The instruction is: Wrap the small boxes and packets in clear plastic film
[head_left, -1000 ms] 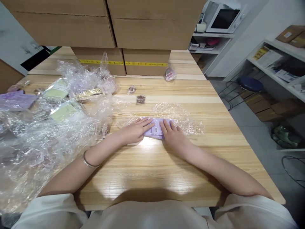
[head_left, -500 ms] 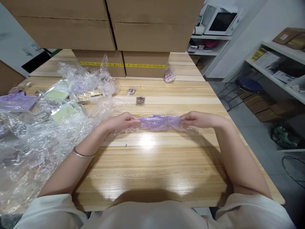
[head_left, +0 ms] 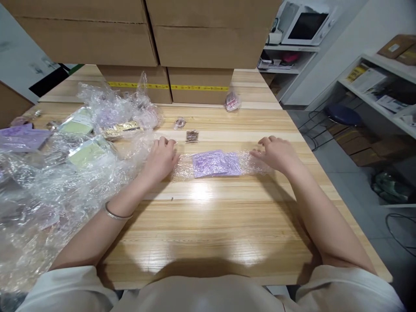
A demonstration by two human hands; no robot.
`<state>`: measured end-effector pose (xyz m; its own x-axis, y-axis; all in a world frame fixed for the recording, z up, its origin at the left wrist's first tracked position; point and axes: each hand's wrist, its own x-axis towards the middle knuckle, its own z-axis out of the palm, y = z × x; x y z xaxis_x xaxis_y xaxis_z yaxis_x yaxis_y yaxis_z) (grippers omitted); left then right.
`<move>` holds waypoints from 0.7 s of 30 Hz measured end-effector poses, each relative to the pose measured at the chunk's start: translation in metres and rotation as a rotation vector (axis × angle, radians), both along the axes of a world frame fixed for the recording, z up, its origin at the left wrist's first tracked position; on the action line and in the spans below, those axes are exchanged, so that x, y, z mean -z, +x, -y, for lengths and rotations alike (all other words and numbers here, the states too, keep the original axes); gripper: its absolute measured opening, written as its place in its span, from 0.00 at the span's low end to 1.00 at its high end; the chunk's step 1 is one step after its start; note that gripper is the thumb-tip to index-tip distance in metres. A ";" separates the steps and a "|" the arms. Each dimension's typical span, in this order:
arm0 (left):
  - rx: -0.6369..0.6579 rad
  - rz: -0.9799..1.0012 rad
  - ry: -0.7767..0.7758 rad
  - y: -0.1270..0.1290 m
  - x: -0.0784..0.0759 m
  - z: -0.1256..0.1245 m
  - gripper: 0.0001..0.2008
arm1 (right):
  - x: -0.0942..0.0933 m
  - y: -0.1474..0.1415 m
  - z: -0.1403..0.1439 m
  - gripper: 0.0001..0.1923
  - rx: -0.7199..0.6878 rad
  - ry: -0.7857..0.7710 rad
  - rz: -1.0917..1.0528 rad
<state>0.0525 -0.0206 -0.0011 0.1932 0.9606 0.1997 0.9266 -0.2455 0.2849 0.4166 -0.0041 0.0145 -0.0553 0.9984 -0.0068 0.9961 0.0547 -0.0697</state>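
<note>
Purple packets (head_left: pixel 216 164), wrapped in clear plastic film (head_left: pixel 185 169), lie flat on the wooden table in front of me. The film reaches out past the packets on both sides. By its left end is my left hand (head_left: pixel 162 158), fingers loosely bent and apart, holding nothing; whether the fingertips touch the film is unclear. My right hand (head_left: pixel 274 152) hovers at the film's right end with its fingers spread. A small brown packet (head_left: pixel 192 136) and another small clear-wrapped piece (head_left: pixel 180 123) lie just beyond the film.
Crumpled clear film (head_left: pixel 81 186) covers the table's left side, with green packets (head_left: pixel 87 152) and purple packets (head_left: pixel 24 138) among it. Stacked cardboard boxes (head_left: pixel 201 84) stand at the back. Near them lies a wrapped pinkish item (head_left: pixel 232 101). A blue stool (head_left: pixel 342 115) is off to the right.
Both hands have let go of the film-wrapped purple packets, which now lie flatter and show more of their face. The fingers have opened and lifted, and the left hand has shifted slightly left.
</note>
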 end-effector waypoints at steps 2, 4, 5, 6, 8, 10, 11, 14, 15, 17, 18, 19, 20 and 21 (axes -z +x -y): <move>0.105 0.012 0.097 0.022 -0.001 0.019 0.22 | -0.005 -0.023 0.016 0.30 -0.064 0.220 0.005; 0.270 0.046 0.027 0.044 0.004 0.039 0.27 | -0.002 -0.051 0.034 0.33 -0.225 0.207 -0.098; 0.294 0.057 -0.028 0.053 0.009 0.048 0.30 | 0.004 -0.064 0.042 0.35 -0.326 0.142 -0.131; 0.296 0.062 -0.092 0.059 0.014 0.056 0.33 | 0.011 -0.076 0.049 0.35 -0.410 0.079 -0.140; 0.288 0.065 -0.195 0.065 0.025 0.066 0.36 | 0.027 -0.093 0.059 0.37 -0.487 -0.007 -0.121; 0.273 0.064 -0.247 0.065 0.033 0.068 0.38 | 0.039 -0.100 0.062 0.38 -0.484 -0.033 -0.076; 0.267 0.060 -0.256 0.064 0.036 0.066 0.38 | 0.042 -0.100 0.062 0.37 -0.482 -0.034 -0.052; 0.242 0.041 -0.239 0.060 0.041 0.057 0.36 | 0.040 -0.093 0.054 0.34 -0.545 -0.041 0.011; 0.235 0.035 -0.228 0.059 0.042 0.053 0.35 | 0.037 -0.091 0.052 0.34 -0.568 -0.046 0.029; 0.218 0.027 -0.208 0.057 0.044 0.047 0.33 | 0.033 -0.088 0.048 0.35 -0.581 -0.054 0.063; 0.211 0.025 -0.204 0.056 0.045 0.045 0.33 | 0.032 -0.088 0.047 0.35 -0.579 -0.054 0.076; 0.207 0.028 -0.201 0.055 0.046 0.043 0.32 | 0.032 -0.089 0.046 0.35 -0.570 -0.048 0.084; 0.206 0.041 -0.199 0.053 0.047 0.042 0.32 | 0.032 -0.090 0.046 0.35 -0.540 -0.032 0.087; 0.209 0.070 -0.196 0.051 0.047 0.041 0.33 | 0.032 -0.091 0.046 0.35 -0.490 -0.010 0.086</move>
